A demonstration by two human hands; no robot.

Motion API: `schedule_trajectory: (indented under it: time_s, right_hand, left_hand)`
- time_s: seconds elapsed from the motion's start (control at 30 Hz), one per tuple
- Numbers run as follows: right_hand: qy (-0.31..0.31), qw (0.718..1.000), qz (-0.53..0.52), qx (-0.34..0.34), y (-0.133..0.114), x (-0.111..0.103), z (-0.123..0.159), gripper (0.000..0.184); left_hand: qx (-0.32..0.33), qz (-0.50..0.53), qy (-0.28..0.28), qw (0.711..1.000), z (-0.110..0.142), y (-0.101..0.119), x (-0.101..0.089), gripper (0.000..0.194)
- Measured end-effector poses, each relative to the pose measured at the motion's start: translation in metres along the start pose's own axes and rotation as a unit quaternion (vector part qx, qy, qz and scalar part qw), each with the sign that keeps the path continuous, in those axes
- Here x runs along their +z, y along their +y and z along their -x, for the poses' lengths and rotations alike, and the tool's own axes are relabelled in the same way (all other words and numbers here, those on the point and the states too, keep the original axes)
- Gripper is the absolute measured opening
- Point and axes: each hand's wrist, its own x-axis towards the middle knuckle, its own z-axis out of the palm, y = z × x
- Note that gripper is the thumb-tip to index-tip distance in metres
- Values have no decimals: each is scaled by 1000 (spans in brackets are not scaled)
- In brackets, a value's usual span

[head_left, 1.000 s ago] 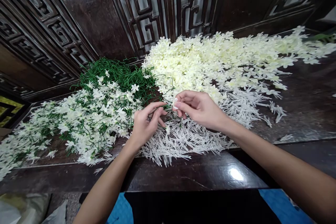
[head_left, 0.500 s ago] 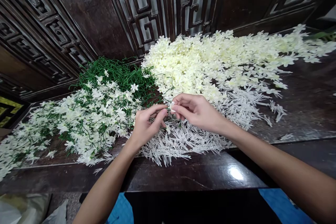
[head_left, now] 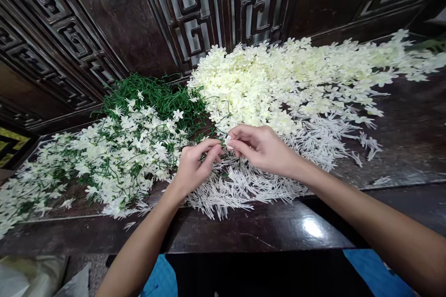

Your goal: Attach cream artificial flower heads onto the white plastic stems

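My right hand (head_left: 259, 148) pinches a small white artificial flower (head_left: 228, 142) between thumb and fingertips. Fingertips of my left hand (head_left: 198, 160) are pressed together close beside it, apparently on the flower's green stem, most of which is hidden. Under both hands spreads a pile of white stamen pieces (head_left: 244, 188). Loose cream blossoms (head_left: 244, 88) are heaped just beyond my right hand. To the left of my left hand lie white flowers on green stems (head_left: 135, 148), and behind them a tangle of bare green stems (head_left: 153, 97).
The dark wooden bench (head_left: 411, 139) carries all the piles. A carved lattice backrest (head_left: 195, 14) rises behind it. Blue fabric (head_left: 162, 278) shows below the front edge, and a pale plastic bag (head_left: 31, 274) is at the lower left.
Almost nothing differs. Both hands keep their pinch on the flower in nearly the same place, with only a slight shift of the fingers.
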Motion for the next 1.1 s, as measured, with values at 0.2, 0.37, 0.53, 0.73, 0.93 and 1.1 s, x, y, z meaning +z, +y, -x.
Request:
schedule_trajectory:
  time_s: [0.2,0.37,0.53,0.73,0.93,1.1]
  right_hand:
    - [4,997,65,-43,1,2,-1,17]
    - [-4,989,122,-86,1,2,-1,17]
    - [-11,984,153,-94,2,2,1,18]
    - [-8,979,168,-115,5,3,1,18]
    - [1,972,193,-137,9,5,2,18]
    - [2,973,190,-133,9,6,3,18]
  left_hand:
    - [27,-26,-17,999,0,-2,0,17]
    - [41,-40,-35,998,1,-4,0,17]
    - [41,-30,-48,998,1,-5,0,18]
    - [40,-16,-38,998,1,-4,2,18]
    - [42,-5,-41,998,0,-2,2,18]
    - [44,6,-49,998,0,-2,3,21]
